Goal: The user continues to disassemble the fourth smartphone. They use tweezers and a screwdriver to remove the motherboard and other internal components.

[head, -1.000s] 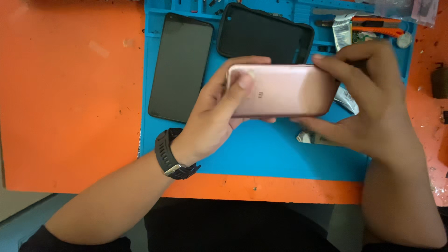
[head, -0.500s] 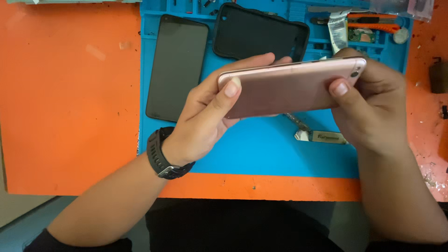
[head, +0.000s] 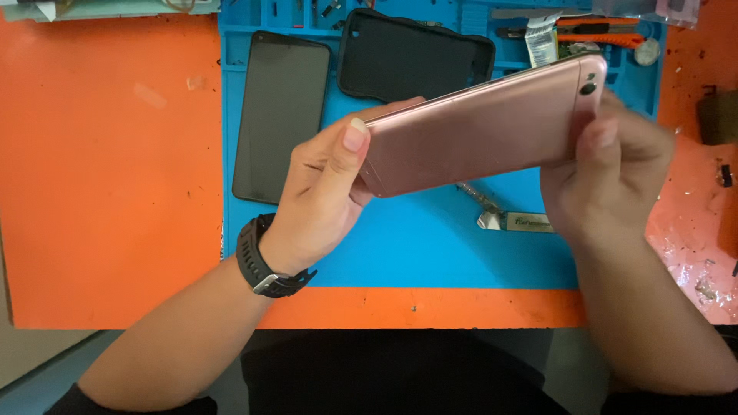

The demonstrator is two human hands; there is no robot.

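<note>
1. Hands gripped a pink phone [head: 480, 127], back side up, tilted above the blue mat [head: 430, 246].
2. Left hand [head: 323, 192] pinched its lower end.
3. Right hand [head: 607, 177] clasped the camera end.

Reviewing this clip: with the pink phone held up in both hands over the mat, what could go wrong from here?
1. The pink phone is held by its ends, tilted in the air, between the left hand and right hand; a slip could drop it.
2. Directly below lie a metal pry tool and, nearby, a black phone and black case, which it might strike or scratch.
</note>
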